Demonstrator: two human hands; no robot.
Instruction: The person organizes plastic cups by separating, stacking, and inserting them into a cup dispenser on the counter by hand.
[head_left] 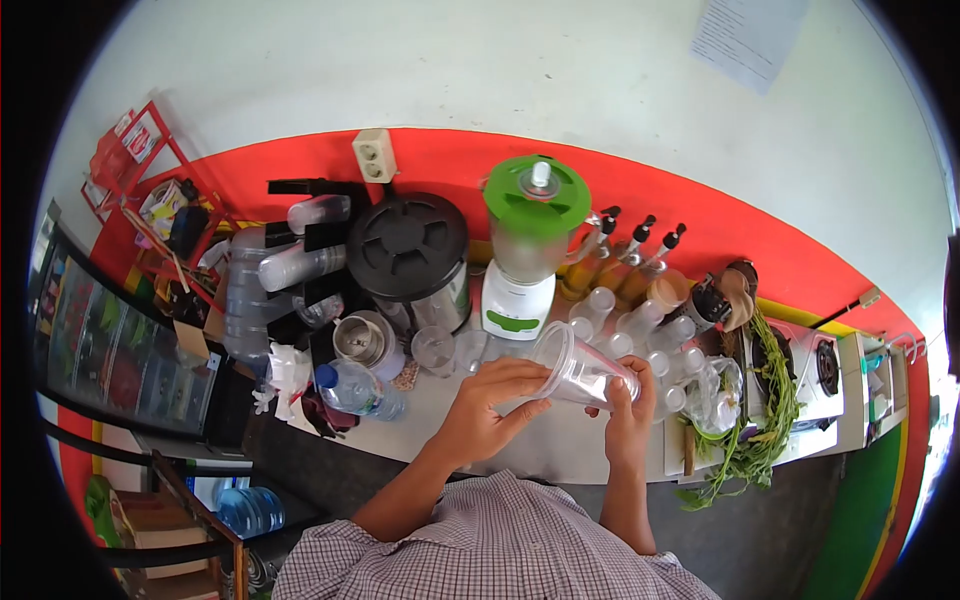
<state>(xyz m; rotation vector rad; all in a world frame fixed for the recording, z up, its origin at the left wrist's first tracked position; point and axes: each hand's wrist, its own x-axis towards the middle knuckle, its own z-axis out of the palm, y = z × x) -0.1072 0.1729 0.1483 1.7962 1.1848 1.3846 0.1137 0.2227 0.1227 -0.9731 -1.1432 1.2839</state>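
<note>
While a clear cup [585,372] is gripped by the right hand [628,412], its rim's touched by the left hand [488,412], though whether that's clamped can't be told

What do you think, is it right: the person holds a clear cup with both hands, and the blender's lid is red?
The colour is wrong: the head view shows a green lid on the blender. The left hand and right hand hold a clear cup.
</note>
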